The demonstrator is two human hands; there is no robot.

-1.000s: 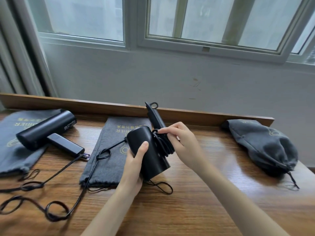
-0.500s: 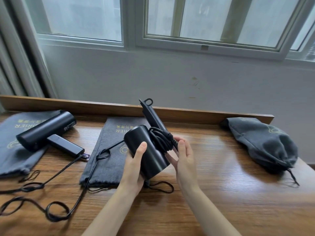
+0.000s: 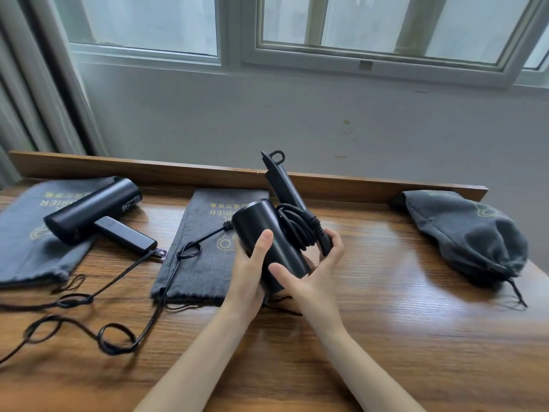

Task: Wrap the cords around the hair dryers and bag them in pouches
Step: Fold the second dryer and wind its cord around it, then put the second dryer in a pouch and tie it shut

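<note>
Wooden table (image 3: 386, 337): I see left hand (image 3: 249, 269) gripping dryer (image 3: 267, 239), right hand (image 3: 315, 278) curled round its coiled cord (image 3: 297, 224); full pouch (image 3: 463, 233) right of fingers, flat pouch (image 3: 202, 248) behind them, second dryer (image 3: 92, 212) to their left unwrapped.

Cool, even daylight comes in through the window (image 3: 371, 25), its panes washed out to pale grey. Below the window, the wooden desk (image 3: 386, 337) carries broad pale glare, strongest under the window's right half. Shadows are faint and soft-edged, falling away from the window. The held hair dryer (image 3: 252, 218) reads as near-black, with little surface detail. Left of the window, the curtain (image 3: 35, 99) and the grey pouch (image 3: 23, 233) are smeared. The window's frame lines bow and tilt.
</note>
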